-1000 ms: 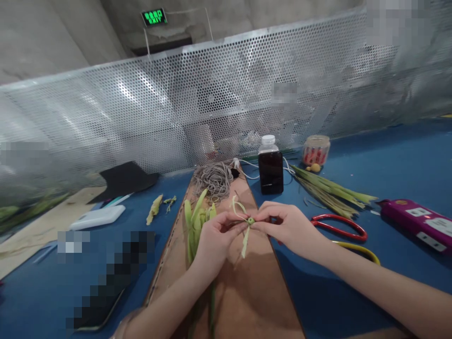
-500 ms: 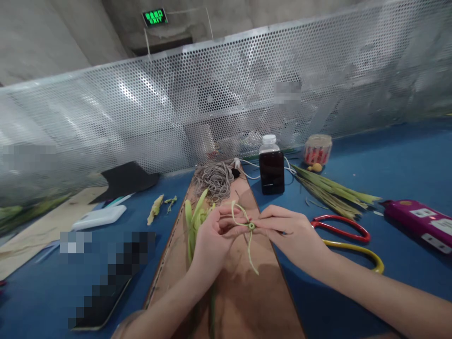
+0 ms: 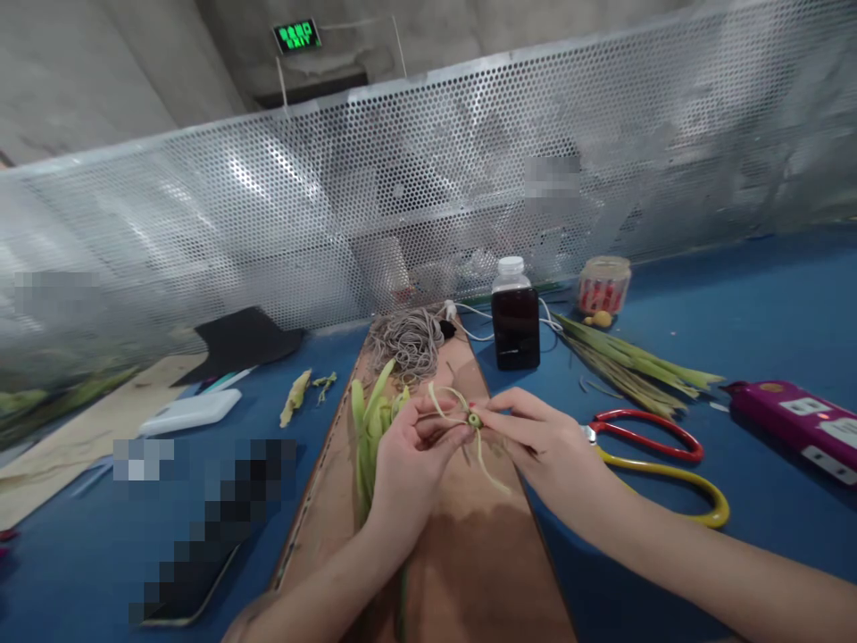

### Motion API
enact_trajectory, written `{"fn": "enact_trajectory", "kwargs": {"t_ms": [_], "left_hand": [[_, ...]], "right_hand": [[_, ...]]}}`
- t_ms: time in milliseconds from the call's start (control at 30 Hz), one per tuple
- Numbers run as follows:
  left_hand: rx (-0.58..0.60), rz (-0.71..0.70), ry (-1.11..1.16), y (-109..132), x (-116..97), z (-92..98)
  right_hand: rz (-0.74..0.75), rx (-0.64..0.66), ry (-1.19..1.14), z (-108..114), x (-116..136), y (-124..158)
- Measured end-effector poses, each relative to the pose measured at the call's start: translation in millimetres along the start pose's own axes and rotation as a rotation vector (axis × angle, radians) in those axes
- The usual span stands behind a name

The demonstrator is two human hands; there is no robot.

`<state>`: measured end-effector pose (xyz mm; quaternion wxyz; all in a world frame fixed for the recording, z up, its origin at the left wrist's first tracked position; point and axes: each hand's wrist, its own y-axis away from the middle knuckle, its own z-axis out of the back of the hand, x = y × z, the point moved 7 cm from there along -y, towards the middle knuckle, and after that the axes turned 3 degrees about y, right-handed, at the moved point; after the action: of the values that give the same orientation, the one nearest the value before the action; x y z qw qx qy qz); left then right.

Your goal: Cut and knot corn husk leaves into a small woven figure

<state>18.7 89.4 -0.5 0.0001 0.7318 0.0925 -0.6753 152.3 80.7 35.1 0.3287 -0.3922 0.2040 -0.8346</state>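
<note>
A small coil of pale green plant strip (image 3: 474,420) is pinched between both hands over a brown board. My left hand (image 3: 410,460) grips it from the left with thumb and fingers closed. From the right, my right hand (image 3: 553,442) presses its fingertips against the coil. One loose strand (image 3: 492,480) hangs below it, and another strand loops up over the left fingers. Just left of my left hand lies a bunch of green leaf strips (image 3: 368,429), partly hidden by that hand.
Grey cord (image 3: 410,344) is heaped at the board's (image 3: 488,572) far end. A black phone (image 3: 515,329) stands against a bottle. Scissors (image 3: 669,464) and a purple power strip (image 3: 800,420) lie right, near dry leaf strips (image 3: 629,362). A perforated metal screen (image 3: 321,205) rises behind.
The coil has shifted slightly left and up between my fingers. Its hanging strand has swung to the right, and the right fingers are more bent around it.
</note>
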Motion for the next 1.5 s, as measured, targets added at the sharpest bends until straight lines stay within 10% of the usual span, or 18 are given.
{"fn": "enact_trajectory", "kwargs": {"t_ms": [567, 1000, 1500], "left_hand": [[0.029, 0.001, 0.003, -1, -8, -1.6], [0.257, 0.099, 0.270, 3, 2, -14.8], [0.209, 0.050, 0.233, 3, 2, -11.6]], "right_hand": [[-0.030, 0.074, 0.025, -5, 13, 5], [-0.280, 0.154, -0.921, -12, -12, -5], [-0.239, 0.017, -0.495, 3, -20, -8]]}}
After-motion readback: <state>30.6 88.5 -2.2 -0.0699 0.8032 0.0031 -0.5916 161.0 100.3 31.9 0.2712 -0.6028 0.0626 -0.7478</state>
